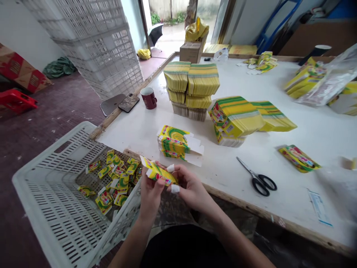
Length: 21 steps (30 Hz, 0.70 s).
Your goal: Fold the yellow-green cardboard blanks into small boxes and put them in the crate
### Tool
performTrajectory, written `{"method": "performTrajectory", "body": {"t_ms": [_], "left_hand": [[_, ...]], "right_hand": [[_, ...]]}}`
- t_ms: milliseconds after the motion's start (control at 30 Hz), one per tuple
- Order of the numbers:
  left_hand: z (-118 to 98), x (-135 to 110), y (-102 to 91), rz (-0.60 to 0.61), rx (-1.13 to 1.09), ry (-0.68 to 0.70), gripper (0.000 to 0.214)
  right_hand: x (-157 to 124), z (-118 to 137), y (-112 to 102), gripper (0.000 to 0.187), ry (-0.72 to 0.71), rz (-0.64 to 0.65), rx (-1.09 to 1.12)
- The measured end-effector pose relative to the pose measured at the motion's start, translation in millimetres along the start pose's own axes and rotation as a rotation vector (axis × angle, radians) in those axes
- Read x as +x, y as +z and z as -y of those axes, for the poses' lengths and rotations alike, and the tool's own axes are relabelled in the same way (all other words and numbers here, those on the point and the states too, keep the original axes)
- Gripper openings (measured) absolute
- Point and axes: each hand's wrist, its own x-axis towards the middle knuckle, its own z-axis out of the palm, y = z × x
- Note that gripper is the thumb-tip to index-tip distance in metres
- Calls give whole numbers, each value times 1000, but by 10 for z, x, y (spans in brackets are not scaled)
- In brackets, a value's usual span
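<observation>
Between my two hands, just off the table's front edge, is a small yellow and green printed carton [160, 175] with an end flap sticking out on its left. My left hand [150, 191] grips its left part, thumb on the near face. My right hand [189, 186] closes on its right end; white wrapping covers the thumb and a fingertip. Just beyond my hands lies a short stack of flat cartons [174, 141], their white flaps pointing right. To the left, below the table, a white plastic crate [44, 186] holds many small yellow cartons [119, 178].
Tall bundles of flat cartons [192, 80] stand mid-table, with more stacks [237, 115] to their right. Black-handled scissors [258, 178] lie near the front edge. A maroon mug [149, 98] and a phone [128, 102] sit at the left edge. Stacked crates [103, 41] rise behind.
</observation>
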Motion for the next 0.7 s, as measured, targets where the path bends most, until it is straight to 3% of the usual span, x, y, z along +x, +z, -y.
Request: {"method": "performTrajectory", "body": {"t_ms": [133,200,367,467,533,567,633,700], "left_hand": [[-31,7,-63,-67,69,52,26],[-104,44,-85,-50,84,48,26],[-386,175,-252,115,75,118,73],[-491,181,-305,317,436,204,92],[-492,139,-253,448,716,183,90],[-472,109,-206,482,817,158,82],[-403,47,-104,488,932,142,66],[-310,-11,-30,427,988,191,64]], "right_hand": [[-20,37,-110,19,-68,-17,-114],[-31,64,-170,18,-142,-53,-220],[-56,190,-369,32,-403,-100,-735],[-76,235,-388,34,-545,-26,-943],[-87,207,-348,33,-595,-8,-947],[-89,176,-323,34,-597,-57,-907],[-84,99,-278,54,-536,-253,-730],[-65,34,-241,74,-390,-408,-420]]}}
